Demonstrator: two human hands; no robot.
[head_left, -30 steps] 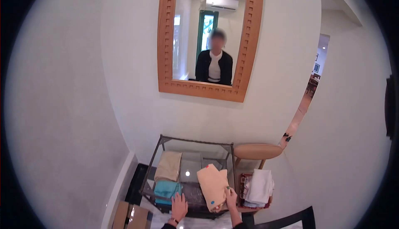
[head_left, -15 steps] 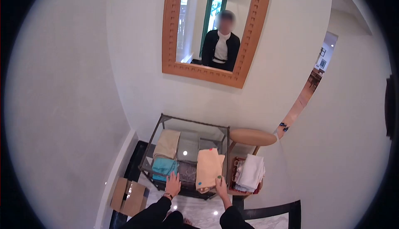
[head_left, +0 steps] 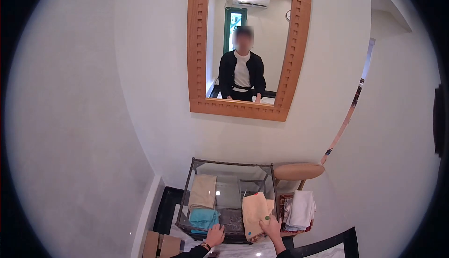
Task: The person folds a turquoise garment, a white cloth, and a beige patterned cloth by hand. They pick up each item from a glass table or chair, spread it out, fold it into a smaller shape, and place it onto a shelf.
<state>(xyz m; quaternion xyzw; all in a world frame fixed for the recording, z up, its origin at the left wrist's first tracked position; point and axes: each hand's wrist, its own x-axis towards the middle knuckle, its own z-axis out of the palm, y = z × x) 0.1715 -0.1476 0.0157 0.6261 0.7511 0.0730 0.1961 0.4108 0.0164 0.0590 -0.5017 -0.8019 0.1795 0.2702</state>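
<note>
A folded peach cloth with coloured dots (head_left: 253,211) lies at the right front of a glass-topped table with a dark metal frame (head_left: 234,163). My right hand (head_left: 272,229) grips its near right edge, with the thumb on top by the green dot. My left hand (head_left: 215,235) is at the table's front edge, fingers extended and holding nothing. Just beyond it lies a folded turquoise cloth (head_left: 204,218), with a folded beige cloth (head_left: 202,191) behind. Between the turquoise and peach cloths is a dark grey patterned cloth (head_left: 230,218).
Right of the table, a wooden chair (head_left: 299,171) bears a basket with folded white cloths (head_left: 300,210). Cardboard (head_left: 170,246) lies on the floor at the left. A wood-framed mirror (head_left: 198,47) hangs on the wall above, reflecting a person.
The view has tilted upward, so table and hands sit lower in the frame. My right hand stays at the peach cloth's edge; my left hand has drawn slightly back from the turquoise cloth.
</note>
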